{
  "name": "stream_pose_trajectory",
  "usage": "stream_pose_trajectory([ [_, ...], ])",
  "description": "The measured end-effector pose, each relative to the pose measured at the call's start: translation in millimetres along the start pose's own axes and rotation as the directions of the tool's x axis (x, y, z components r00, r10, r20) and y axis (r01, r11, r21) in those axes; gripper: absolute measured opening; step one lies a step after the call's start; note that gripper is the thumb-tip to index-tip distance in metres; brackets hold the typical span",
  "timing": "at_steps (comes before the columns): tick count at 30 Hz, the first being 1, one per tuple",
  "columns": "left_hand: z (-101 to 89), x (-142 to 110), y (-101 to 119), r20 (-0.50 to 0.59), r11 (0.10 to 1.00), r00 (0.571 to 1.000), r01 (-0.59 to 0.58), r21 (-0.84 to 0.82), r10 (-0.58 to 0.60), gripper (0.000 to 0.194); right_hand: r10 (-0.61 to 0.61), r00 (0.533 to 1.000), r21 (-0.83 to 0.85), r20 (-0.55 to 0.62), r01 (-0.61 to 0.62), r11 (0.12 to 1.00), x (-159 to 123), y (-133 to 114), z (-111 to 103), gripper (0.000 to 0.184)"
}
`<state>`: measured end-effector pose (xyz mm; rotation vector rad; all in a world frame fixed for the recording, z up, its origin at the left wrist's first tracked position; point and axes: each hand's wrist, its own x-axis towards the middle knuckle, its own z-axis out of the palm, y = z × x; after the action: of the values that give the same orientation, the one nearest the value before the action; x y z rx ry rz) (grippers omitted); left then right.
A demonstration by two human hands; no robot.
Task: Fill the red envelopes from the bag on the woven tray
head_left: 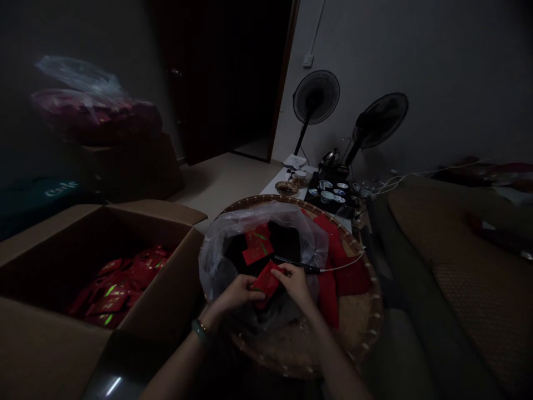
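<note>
Both my hands grip one small red packet (266, 282) above an open clear plastic bag (209, 266). My left hand (238, 293), with a bangle at its wrist, pinches the packet's left side. At its upper right edge, the fingers of my right hand (295, 282) are closed on it. More red packets (257, 244) lie on dark contents inside the bag. A dark, slim device (302, 265) with a white cord lies across the bag beside my right hand. Everything rests in a round woven tray (362, 328), where red sheets (352, 272) lie on the right.
An open cardboard box (166, 289) at left holds many red packets (120, 286). Behind it, a stuffed plastic bag (100, 111) sits on another carton (133, 161). Ahead, a low table (275, 186) bears cups (327, 196); two fans (316, 97) stand behind. A woven-covered seat (453, 239) is at right.
</note>
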<state>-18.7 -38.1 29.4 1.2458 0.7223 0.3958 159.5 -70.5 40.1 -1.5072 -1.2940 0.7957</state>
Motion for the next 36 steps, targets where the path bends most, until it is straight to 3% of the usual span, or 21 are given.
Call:
stream_pose_trajectory([
  [3, 1.3, 0.1, -4.4, -0.034, 0.999, 0.999, 0.029, 0.029, -0.028, 0.036, -0.021, 1.0, -0.032, 0.015, 0.022, 0.999, 1.0, -3.4, -1.6, 0.028],
  [6, 2.4, -1.5, -1.5, -0.005, 0.997, 1.0, 0.013, 0.07, -0.013, 0.034, -0.029, 0.992, -0.122, 0.123, 0.045, 0.991, 3.1, -9.3, 0.0, 0.025],
  [10, 7.0, -1.9, 3.9, -0.007, 1.0, 1.0, -0.012, 0.0, 0.012, 0.042, -0.041, 0.978, -0.16, 0.205, 0.075, 0.984, 7.2, -11.2, 6.1, 0.019],
  [14, 10.9, 2.7, 0.2, -0.134, 0.997, 0.991, -0.032, -0.068, 0.023, 0.046, -0.06, 0.983, -0.145, 0.176, 0.086, 0.986, 10.2, -4.2, 9.5, 0.021],
  [19, 10.4, 5.2, -6.8, -0.209, 0.995, 0.977, -0.057, -0.081, 0.039, 0.044, -0.08, 0.996, -0.14, 0.044, 0.085, 0.986, 9.4, 4.1, 8.0, 0.036],
  [26, 14.9, 3.3, -5.7, -0.075, 0.99, 0.997, 0.015, -0.14, -0.026, 0.043, -0.091, 0.995, -0.092, 0.034, 0.094, 0.991, 5.8, 4.1, 13.2, 0.034],
  [36, 20.5, 12.5, -3.0, -0.009, 0.96, 0.996, 0.081, -0.267, -0.086, 0.043, -0.119, 0.985, -0.066, 0.124, 0.128, 0.99, 13.2, 9.0, 4.2, 0.03],
])
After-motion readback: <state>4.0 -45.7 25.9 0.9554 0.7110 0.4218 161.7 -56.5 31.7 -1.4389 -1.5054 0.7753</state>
